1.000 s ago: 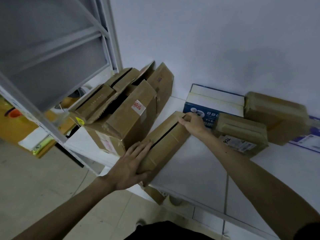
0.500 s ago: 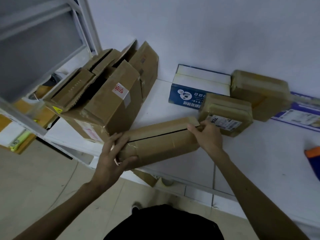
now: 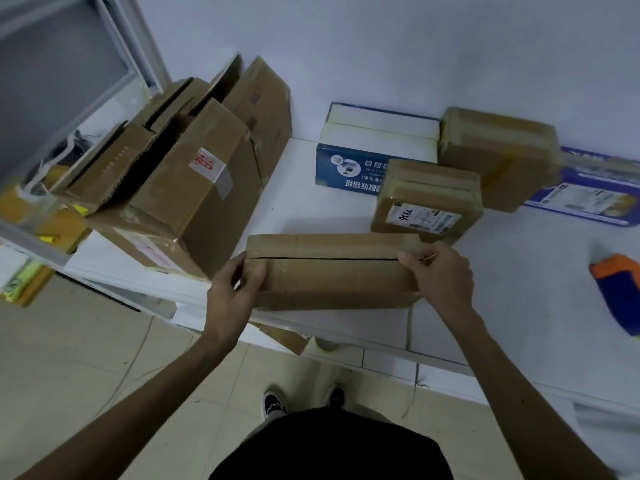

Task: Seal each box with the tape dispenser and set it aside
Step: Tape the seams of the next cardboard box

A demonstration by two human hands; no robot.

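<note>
The long cardboard box (image 3: pixel 332 271) lies lengthwise near the front edge of the white table (image 3: pixel 519 306), its top seam a dark open slit. Your left hand (image 3: pixel 232 292) grips its left end, thumb on top; your right hand (image 3: pixel 440 271) clasps the right end, fingers curled over the seam. The orange-and-blue tape dispenser (image 3: pixel 620 289) lies well apart on your right, untouched

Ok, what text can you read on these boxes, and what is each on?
"7P36", handwritten, reading unsure: shipping label on the small taped box.
White Chinese characters, upside down, unreadable: blue box.
Red print, blurred: sticker on the large carton.
Fine print, too small: purple flat package.
Long box: no text shows.
</note>
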